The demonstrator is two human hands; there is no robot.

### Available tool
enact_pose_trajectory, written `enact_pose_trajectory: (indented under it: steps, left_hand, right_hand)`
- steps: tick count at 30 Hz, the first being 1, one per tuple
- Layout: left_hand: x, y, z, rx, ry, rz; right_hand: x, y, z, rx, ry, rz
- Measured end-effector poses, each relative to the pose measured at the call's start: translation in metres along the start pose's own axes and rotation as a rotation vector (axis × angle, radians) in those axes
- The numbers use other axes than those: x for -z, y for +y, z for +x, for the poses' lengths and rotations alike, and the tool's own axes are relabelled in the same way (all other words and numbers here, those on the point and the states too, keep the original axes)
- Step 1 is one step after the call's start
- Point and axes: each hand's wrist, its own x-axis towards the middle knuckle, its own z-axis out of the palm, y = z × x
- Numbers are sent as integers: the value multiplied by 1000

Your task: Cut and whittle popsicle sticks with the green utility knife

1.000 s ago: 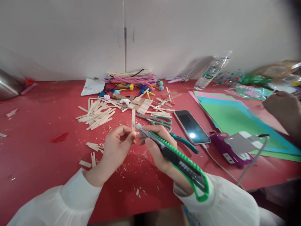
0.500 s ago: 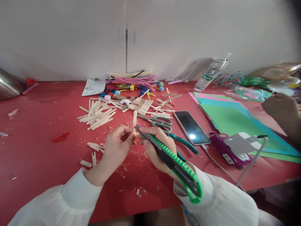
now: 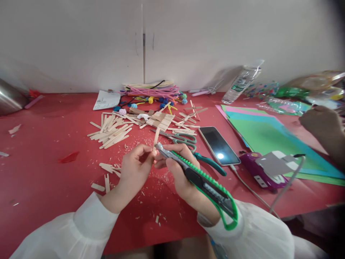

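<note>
Between the thumb and fingers of my left hand [image 3: 136, 172] is a wooden craft stick [image 3: 156, 136], its free end pointing up and away. My right hand [image 3: 183, 169] is wrapped around a green and black utility knife [image 3: 207, 187]. The knife's tip meets the stick close to my left fingertips; the exact contact is partly hidden by my fingers. Wood shavings [image 3: 142, 201] are scattered on the red table [image 3: 54, 187] below both hands. Left of my left wrist lie several cut stick pieces [image 3: 107, 182], one with a notched end.
Behind my hands are loose craft sticks [image 3: 114, 133], a joined stick panel [image 3: 161, 120], green-handled scissors [image 3: 185, 139] and teal-handled pliers [image 3: 211, 163]. A phone [image 3: 219, 144], a purple power strip [image 3: 265, 176] and coloured paper [image 3: 269, 136] lie right. Another person's hand [image 3: 322, 122] rests far right.
The knife has rolled in my right hand, and its handle end has swung slightly right. The craft stick tilts a little more to the right. My left hand has hardly moved.
</note>
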Motion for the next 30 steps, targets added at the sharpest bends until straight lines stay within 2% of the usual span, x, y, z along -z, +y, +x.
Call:
enact_pose_trajectory:
  steps: [5,10,14,20,24,30]
  left_hand:
    - [-1,1,3,-36,1,13]
    - [2,7,7,-54,-10,162]
    - [3,7,9,-15,-28,146]
    - [5,8,11,140,-80,-69]
    - [7,9,9,120,-91,-89]
    - [8,10,7,94,-96,-71]
  right_hand:
    - [-1,7,2,-7,29,133]
    - [0,10,7,-10,25,116]
    - [3,7,7,20,2,22]
    - [8,-4,5,140,-47,-295]
    - [11,-8,9,210,-53,-408]
    - [12,-7,13,250,-69,-447]
